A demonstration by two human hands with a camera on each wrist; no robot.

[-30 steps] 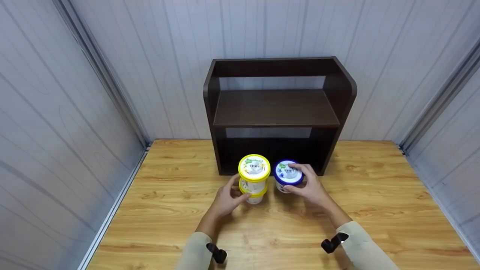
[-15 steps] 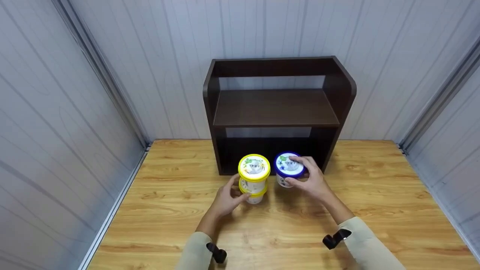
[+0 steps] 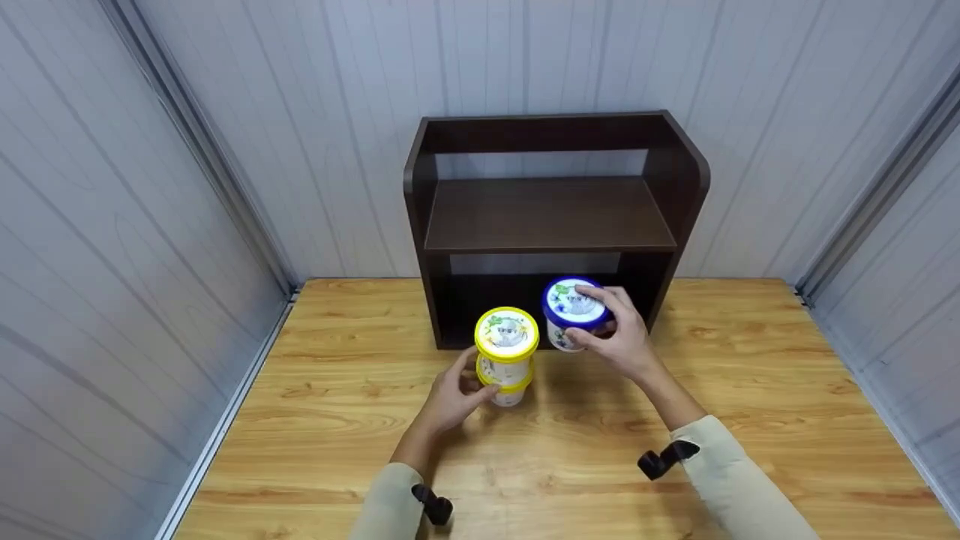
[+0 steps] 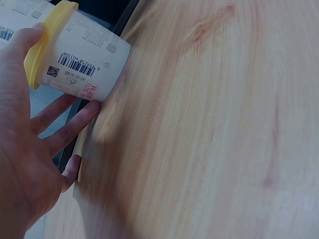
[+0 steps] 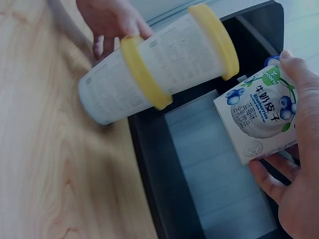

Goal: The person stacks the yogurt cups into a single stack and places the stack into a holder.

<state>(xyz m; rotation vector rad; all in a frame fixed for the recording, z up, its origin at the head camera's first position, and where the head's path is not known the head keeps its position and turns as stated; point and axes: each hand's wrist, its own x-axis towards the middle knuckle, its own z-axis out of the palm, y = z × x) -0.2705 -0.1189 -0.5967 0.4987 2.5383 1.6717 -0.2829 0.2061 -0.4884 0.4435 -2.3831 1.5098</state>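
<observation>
Two white cups with yellow lids stand stacked upright on the wooden table in the head view, the upper cup (image 3: 506, 335) squarely on the lower cup (image 3: 508, 398). My left hand (image 3: 448, 399) holds the lower one from the left, its thumb at the yellow rim in the left wrist view. In my right hand (image 3: 624, 337) a blue-lidded cup (image 3: 574, 301) is gripped between thumb and fingers, raised off the table before the lower opening of the shelf. Blueberries are printed on that blueberry milk cup (image 5: 261, 112) in the right wrist view.
A dark brown two-tier shelf (image 3: 551, 214) stands on the wooden table (image 3: 337, 420) directly behind the cups. Its lower compartment (image 3: 487, 300) faces the hands. Pale panel walls (image 3: 300, 135) rise behind and at both sides.
My right hand has lifted the blue-lidded cup off the table and carried it up and forward toward the shelf. The left hand and the yellow-lidded stack have stayed in place.
</observation>
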